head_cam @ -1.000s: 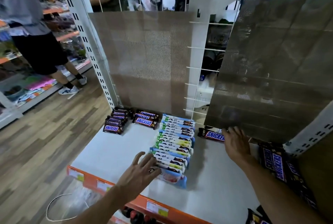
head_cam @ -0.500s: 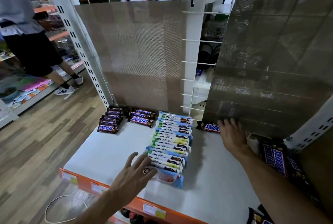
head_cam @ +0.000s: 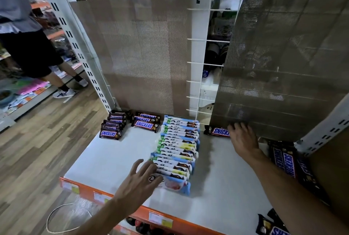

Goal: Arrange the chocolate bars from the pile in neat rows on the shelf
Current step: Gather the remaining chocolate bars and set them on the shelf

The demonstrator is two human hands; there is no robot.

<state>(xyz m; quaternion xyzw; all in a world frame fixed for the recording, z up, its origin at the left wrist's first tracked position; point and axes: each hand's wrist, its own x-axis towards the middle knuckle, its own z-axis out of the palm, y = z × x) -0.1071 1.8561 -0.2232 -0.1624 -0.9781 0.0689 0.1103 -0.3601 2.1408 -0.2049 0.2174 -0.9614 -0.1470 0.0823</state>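
Shop aisle: white shelf [head_cam: 113, 159] with an orange lip [head_cam: 132, 214] in front, wood floor [head_cam: 37, 149] off to the left. Two brown mesh panels back the shelf, the back panel [head_cam: 141, 55] straight behind and the right panel [head_cam: 283, 55] leaning in.

Back-left corner has two short Snickers stacks, the left stack [head_cam: 113, 127] and the second stack [head_cam: 146, 121] just beside it. Mid-shelf, a row [head_cam: 177, 148] of white-blue bars runs front to back, overlapping like shingles, and reaches the back panel.

Our left hand [head_cam: 139, 180] is open with fingers spread. Its fingertips rest on the front end of the row, over the pink bar [head_cam: 173, 185] nearest the lip.

Our right hand [head_cam: 243, 140] is at the back, fingers at the lower edge of the right panel. It touches the end of a single bar [head_cam: 217, 131] of Snickers lying flat there, right of the row and apart from it. The fingertips are hidden against the panel edge, so we can't tell whether the hand grips the single bar or just rests on it.

The pile [head_cam: 285, 161] of Snickers sits right of the shelf, behind our right forearm, with more wrappers [head_cam: 272, 227] at bottom right. A bystander [head_cam: 28, 46] stands in the aisle, upper left.
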